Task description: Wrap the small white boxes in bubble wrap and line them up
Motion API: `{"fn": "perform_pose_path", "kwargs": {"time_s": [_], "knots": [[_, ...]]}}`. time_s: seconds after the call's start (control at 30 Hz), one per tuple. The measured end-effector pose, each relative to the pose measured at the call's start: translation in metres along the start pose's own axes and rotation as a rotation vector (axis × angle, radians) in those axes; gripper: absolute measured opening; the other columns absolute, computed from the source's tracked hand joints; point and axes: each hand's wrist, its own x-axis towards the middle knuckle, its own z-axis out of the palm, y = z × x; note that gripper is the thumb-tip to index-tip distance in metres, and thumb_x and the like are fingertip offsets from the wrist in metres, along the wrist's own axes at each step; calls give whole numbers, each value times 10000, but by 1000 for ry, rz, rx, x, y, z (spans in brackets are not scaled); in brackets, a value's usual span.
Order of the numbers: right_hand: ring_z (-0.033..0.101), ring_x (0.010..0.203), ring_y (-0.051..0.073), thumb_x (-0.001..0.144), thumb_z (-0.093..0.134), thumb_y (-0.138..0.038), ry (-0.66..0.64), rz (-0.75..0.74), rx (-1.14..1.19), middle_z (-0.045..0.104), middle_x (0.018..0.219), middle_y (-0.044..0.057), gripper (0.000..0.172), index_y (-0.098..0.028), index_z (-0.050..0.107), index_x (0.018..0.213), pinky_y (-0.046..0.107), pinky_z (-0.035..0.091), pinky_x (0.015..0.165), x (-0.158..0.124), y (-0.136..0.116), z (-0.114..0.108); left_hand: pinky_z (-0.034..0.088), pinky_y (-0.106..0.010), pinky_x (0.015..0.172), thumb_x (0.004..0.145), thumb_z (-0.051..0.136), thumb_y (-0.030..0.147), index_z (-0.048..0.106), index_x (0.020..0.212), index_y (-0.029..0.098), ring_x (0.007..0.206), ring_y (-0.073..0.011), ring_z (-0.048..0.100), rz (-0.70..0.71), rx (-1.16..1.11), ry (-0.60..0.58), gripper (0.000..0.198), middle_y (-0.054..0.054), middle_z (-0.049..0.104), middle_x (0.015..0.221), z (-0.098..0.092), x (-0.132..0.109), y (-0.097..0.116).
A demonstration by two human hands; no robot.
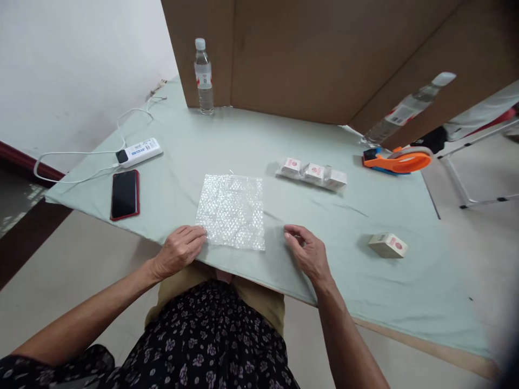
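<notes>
A square of clear bubble wrap (pixel 232 210) lies flat near the table's front edge. At its lower left corner, my left hand (pixel 182 249) has its fingers closed on the edge; the thumb is mostly hidden. My right hand (pixel 308 253) rests on the cloth to the right of the sheet, apart from it. Its fingers are curved, with a gap between thumb and forefinger and nothing between them. Beyond that hand lies a row of small white boxes (pixel 313 172) in clear wrapping. Farther right, a single small box (pixel 388 245) lies by itself.
A pale green cloth (pixel 243 141) covers the table. An orange tape dispenser (pixel 399 160) is at the right. Two water bottles, one at left (pixel 204 81) and one at right (pixel 405 112), stand by a cardboard screen (pixel 292 59). A phone (pixel 125 194) and power strip (pixel 140 152) lie left.
</notes>
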Motion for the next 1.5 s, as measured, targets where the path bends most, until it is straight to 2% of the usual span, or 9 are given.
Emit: {"fn": "perform_pose_path", "kwargs": {"time_s": [0.17,0.27,0.43,0.57,0.7,0.83,1.13,1.33,1.5], "knots": [[624,639,171,804,596,-398,-57,15,-44,748,833,44,286,-207,739,961,324,537,643,25,-15,10,580,-442,928,862,566,127,715,1059,234,1105,-250,685,52,-74,27,269,-101,741,1137,-7,-14,4],[650,733,192,775,590,-362,-64,18,-126,755,907,49,264,-216,725,949,343,530,701,58,-21,23,575,-447,916,855,596,193,695,1112,224,1029,-251,690,-100,-92,121,277,-118,727,1140,-15,-4,1],[646,824,225,759,607,-345,-49,30,-186,742,1004,81,308,-209,700,1019,391,497,800,117,-29,58,521,-441,1010,859,520,225,679,1122,206,1149,-262,625,-437,-94,151,308,-115,674,1214,-14,61,-32],[623,794,228,665,665,-272,-57,37,-195,710,828,50,282,-213,691,940,363,482,775,145,-33,82,440,-458,1097,763,529,178,618,1249,172,1238,-291,550,-548,-136,49,494,-121,626,1301,6,123,-63],[577,704,173,719,613,-279,-93,-12,-131,657,746,7,155,-208,653,851,312,476,719,142,-38,82,373,-484,1143,652,573,170,491,1410,127,1334,-341,460,-580,-269,-88,764,-156,568,1398,19,162,-81],[553,698,145,786,585,-340,-49,-137,5,628,776,-9,175,-214,600,907,286,476,704,120,-44,63,451,-441,1047,658,585,254,454,1448,132,1189,-301,568,-600,-530,-170,809,-130,642,1272,10,175,-87],[583,729,155,788,658,-360,31,-212,196,641,789,-2,157,-229,575,815,315,497,730,84,-43,34,497,-410,911,707,672,313,724,824,178,888,-202,640,-546,-774,-217,186,-69,689,908,-11,179,-55],[573,618,152,836,549,-681,-310,122,632,639,711,36,499,-192,650,830,302,485,591,91,-43,18,477,-380,950,729,676,299,675,710,183,976,-201,649,-362,-873,-155,118,-62,711,963,-15,177,-38],[507,591,76,781,741,-480,-579,173,635,653,788,7,336,-176,692,916,207,403,525,112,-50,19,476,-358,926,719,713,328,683,748,162,964,-197,659,-365,-944,-234,172,-70,740,974,-13,178,-26]]}}
